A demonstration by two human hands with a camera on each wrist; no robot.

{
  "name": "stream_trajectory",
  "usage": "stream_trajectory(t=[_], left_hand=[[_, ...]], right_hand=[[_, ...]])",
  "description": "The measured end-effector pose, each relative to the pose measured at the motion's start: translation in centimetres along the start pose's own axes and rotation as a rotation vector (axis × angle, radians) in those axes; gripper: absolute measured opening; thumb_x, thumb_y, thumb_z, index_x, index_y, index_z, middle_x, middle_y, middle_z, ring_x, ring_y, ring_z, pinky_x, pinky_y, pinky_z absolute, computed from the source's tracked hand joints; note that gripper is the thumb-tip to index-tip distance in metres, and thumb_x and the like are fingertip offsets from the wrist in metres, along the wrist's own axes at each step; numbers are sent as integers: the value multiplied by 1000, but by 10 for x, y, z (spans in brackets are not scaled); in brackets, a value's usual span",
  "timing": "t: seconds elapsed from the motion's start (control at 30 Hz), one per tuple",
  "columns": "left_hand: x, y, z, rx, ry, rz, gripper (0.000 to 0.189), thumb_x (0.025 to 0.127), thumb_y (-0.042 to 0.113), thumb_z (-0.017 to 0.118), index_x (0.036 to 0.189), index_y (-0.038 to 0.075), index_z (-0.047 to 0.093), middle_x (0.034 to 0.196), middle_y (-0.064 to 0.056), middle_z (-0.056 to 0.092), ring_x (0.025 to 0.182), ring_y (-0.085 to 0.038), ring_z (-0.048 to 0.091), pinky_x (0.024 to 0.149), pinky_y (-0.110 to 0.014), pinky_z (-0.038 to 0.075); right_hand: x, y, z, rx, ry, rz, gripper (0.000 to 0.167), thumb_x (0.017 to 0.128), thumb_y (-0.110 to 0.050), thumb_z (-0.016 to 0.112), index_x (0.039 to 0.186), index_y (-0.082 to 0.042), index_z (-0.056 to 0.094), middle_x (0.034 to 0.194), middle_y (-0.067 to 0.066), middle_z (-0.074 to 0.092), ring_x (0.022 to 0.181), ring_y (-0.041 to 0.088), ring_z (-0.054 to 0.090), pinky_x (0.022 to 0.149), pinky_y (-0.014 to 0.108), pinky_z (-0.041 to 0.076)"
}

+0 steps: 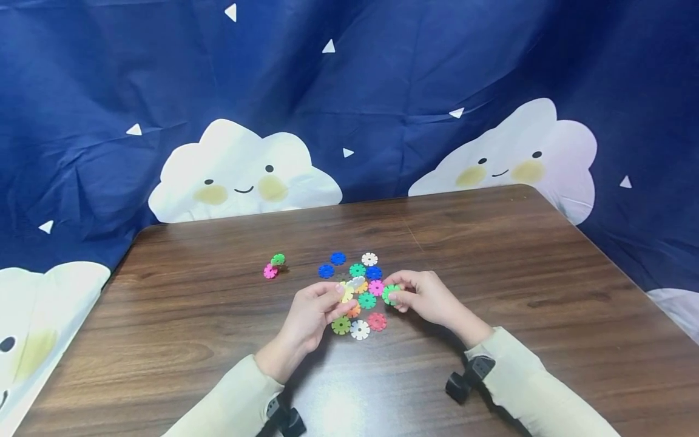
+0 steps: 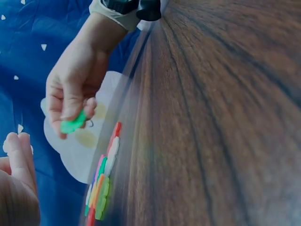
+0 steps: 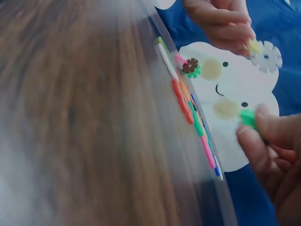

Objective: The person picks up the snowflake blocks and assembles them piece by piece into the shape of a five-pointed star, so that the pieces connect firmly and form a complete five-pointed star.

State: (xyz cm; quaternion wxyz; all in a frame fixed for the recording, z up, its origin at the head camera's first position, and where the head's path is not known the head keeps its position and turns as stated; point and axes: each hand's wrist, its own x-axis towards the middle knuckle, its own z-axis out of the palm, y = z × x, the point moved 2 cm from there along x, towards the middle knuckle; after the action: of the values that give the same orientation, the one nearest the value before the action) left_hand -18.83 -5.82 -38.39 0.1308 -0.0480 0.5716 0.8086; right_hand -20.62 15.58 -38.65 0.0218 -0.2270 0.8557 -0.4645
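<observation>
My left hand (image 1: 306,315) pinches a yellow notched snowflake disc (image 1: 346,295) between thumb and fingers. Joined to it at an angle is a white notched disc (image 3: 273,50), which sticks out past the fingertips. Across from it, my right hand (image 1: 428,297) pinches a bright green notched disc (image 2: 71,125) by its edge. Both hands are raised above the table, with a small gap between the two held pieces. Under and between them lie loose discs, among them a pink one (image 1: 376,287), a green one (image 1: 367,300) and a red one (image 1: 377,321).
On the wooden table (image 1: 519,261), a small cluster of joined discs, pink (image 1: 270,271), green (image 1: 278,259) and brown (image 3: 190,67), stands left of the loose ones. Blue discs (image 1: 338,258) and a white disc (image 1: 369,260) lie farther back. A blue cloud-patterned cloth (image 1: 382,79) hangs behind.
</observation>
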Motion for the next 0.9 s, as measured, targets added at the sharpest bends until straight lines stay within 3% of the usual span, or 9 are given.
stream_trajectory(t=[0.23, 0.47, 0.6, 0.9], left_hand=[[0, -2, 4, 53, -20, 18, 8, 89, 0, 55, 94, -6, 56, 77, -7, 63, 68, -15, 68, 66, -24, 57], [-2, -3, 6, 82, -28, 19, 8, 89, 3, 55, 94, -3, 59, 68, -1, 65, 63, -10, 66, 54, -17, 52], [-3, -3, 9, 59, -31, 26, 10, 89, 2, 55, 95, -5, 59, 67, -1, 64, 61, -8, 65, 55, -17, 52], [-6, -2, 15, -12, -26, 45, 10, 89, 0, 56, 94, -8, 59, 69, -3, 64, 61, -7, 64, 58, -17, 54]], right_hand=[[-1, -12, 5, 14, 214, -73, 5, 84, -5, 65, 89, -6, 63, 65, -1, 64, 58, 6, 59, 53, 22, 52], [-6, -25, 12, 14, 292, -143, 6, 84, -6, 66, 86, -7, 60, 65, -1, 66, 57, 9, 60, 51, 21, 50], [-7, -29, 17, -29, 347, -219, 10, 81, -3, 68, 84, -8, 60, 63, -3, 64, 54, 12, 59, 46, 20, 46], [-7, -35, 25, -76, 443, -331, 18, 74, -1, 73, 81, -9, 58, 60, -4, 59, 51, -2, 47, 42, 14, 38]])
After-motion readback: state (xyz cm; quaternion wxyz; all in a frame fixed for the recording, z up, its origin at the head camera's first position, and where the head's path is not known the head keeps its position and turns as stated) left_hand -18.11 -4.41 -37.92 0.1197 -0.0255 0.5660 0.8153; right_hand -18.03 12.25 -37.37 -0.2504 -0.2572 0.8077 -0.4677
